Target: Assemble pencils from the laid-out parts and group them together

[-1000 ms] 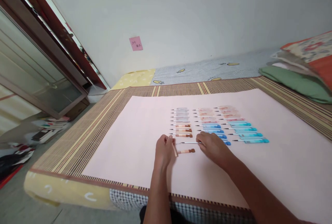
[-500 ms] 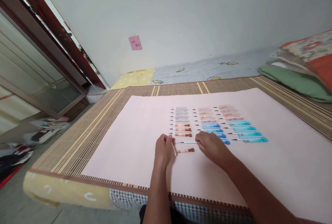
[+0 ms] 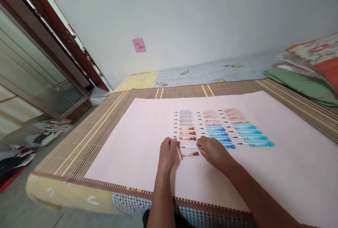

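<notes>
On a pale pink paper sheet lie three columns of pens: clear and brown ones on the left, pink and blue ones in the middle, pink and teal ones on the right. My left hand is closed around a thin tan stick. My right hand pinches the end of a thin white refill that lies flat. A brown pen barrel rests just below the refill, between my hands.
The sheet lies on a striped mat over a bed. Folded green and patterned bedding is piled at the far right. A pink note sticks to the wall. Books lie on the floor at the left, below a glass door.
My right hand has slid a little to the left along the sheet with the refill. My left hand and the brown barrel have stayed put.
</notes>
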The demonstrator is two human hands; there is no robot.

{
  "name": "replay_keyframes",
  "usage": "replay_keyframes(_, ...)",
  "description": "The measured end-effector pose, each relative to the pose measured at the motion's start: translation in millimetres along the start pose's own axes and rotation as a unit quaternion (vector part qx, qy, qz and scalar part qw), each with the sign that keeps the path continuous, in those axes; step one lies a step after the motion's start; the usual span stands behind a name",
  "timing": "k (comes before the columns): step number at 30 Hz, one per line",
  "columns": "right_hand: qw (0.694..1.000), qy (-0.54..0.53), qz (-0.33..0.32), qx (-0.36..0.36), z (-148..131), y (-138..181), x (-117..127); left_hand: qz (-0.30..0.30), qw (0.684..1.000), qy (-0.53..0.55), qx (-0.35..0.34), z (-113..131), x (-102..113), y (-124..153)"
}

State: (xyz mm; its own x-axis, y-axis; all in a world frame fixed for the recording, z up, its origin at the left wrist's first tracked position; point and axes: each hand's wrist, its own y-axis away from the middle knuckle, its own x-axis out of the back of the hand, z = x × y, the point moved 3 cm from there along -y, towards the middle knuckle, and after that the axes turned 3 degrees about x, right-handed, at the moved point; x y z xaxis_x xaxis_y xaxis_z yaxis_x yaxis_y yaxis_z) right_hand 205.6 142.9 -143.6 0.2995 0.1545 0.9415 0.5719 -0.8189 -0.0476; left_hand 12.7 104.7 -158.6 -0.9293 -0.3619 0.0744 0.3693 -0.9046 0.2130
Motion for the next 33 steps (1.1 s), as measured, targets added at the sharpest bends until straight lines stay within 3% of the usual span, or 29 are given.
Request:
replay_keyframes(5,0.997,-0.069,0.021,-0.011,0,3,-3,-0.019,0.998,0.056,0.016,3,-3,1)
replay_keyframes(9,0.981,-0.183,0.054,-0.027,4,8,-2,0.026,0.982,0.187,0.012,10,4,2)
replay_keyframes(13,0.944,-0.322,0.064,-0.043,3,11,2,0.087,0.935,0.343,0.022,10,20,0)
replay_keyframes(18,0.896,-0.439,0.041,-0.051,-1,10,0,0.088,0.849,0.509,0.112,9,21,0)
replay_keyframes(24,0.825,-0.563,0.017,-0.047,-2,8,-10,0.101,0.838,0.524,0.109,15,16,3)
replay_keyframes(29,0.846,-0.53,0.033,-0.055,-3,10,-6,0.107,0.831,0.533,0.117,17,15,5)
replay_keyframes(33,0.873,-0.482,0.041,-0.059,-5,12,3,0.102,0.847,0.515,0.088,18,14,5)
